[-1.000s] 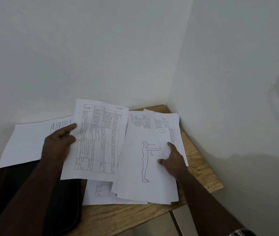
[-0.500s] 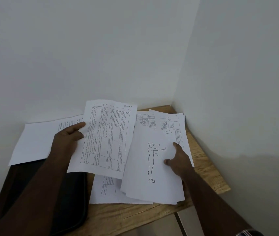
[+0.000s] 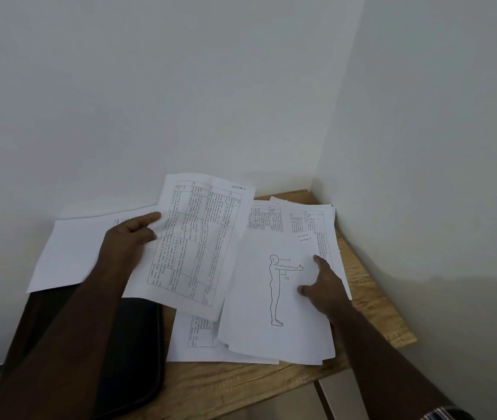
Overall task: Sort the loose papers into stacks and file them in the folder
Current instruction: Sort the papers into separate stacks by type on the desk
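Left hand [image 3: 126,241] pinches the table-printed sheet [image 3: 194,244]; right hand [image 3: 323,283], at 3 o'clock, presses the figure drawing sheet [image 3: 274,301], fingers apparently extended.

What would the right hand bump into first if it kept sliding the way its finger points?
Probably the table-printed sheets behind the figure drawing that the right hand presses. Its pointing finger aims up-left toward the back wall, but depth is hard to judge.

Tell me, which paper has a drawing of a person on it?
The sheet with the standing figure, on top of the pile under the right hand. The other sheets show only tables or text, like the table sheet held by the left hand.
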